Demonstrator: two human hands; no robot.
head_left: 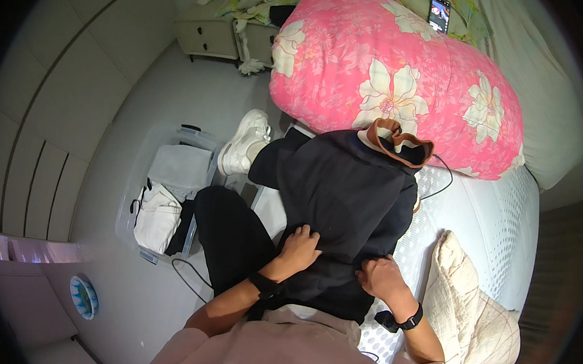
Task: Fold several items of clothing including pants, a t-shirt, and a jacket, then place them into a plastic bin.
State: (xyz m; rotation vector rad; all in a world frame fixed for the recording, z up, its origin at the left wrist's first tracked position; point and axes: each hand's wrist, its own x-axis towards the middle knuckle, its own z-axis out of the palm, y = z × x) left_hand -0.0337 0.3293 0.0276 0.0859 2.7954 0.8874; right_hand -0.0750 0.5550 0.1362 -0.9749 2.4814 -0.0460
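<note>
Both hands on a dark garment spread across the lap

A dark garment (344, 192) lies over the lap of a person seated at the bed (489, 224). Its far end carries a brown-edged band (400, 152), which stands up in a loose, open loop just in front of a pink floral bundle (332, 64).

The left hand (299, 248) rests on the near left part of the garment, its fingers bent and close together. The right hand (382, 277) is at the garment's near right edge, fingers curled in narrowly against the cloth. Whether either hand pinches the fabric or only presses on it, I cannot tell. Each wrist wears a black band.

On the floor (170, 84) to the left stands a clear plastic box (126, 205) with folded clothes in it: a grey piece (179, 165) at the far end, and a white piece (157, 222) nearer, with black cloth beside it. A white shoe (241, 145) shows between the box and the garment.

Right of the right hand, a cream quilted cloth (460, 319) lies crumpled on the bed. A phone (440, 14) with its screen lit stands behind the pink bundle, at the far right. A pale drawer unit (207, 35) is at the far left.
</note>
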